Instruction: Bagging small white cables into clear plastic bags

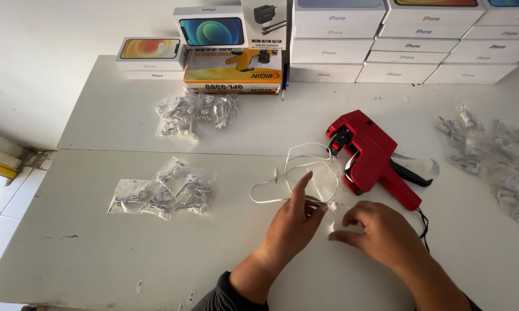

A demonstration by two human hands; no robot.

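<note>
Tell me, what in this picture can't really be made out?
- Head view: the earbud ends of the white cable are hidden between the fingers of the left hand and right hand.
- Contents of the clear bags are too small to tell apart.
- The bags at right run off the frame edge.
- The red label gun covers whatever lies under it.

You are looking at a red label gun [370, 156] lying on the white table [98, 242], bagged cables [166, 193] sitting left, white boxes [397, 43] stacking along the wall.
</note>
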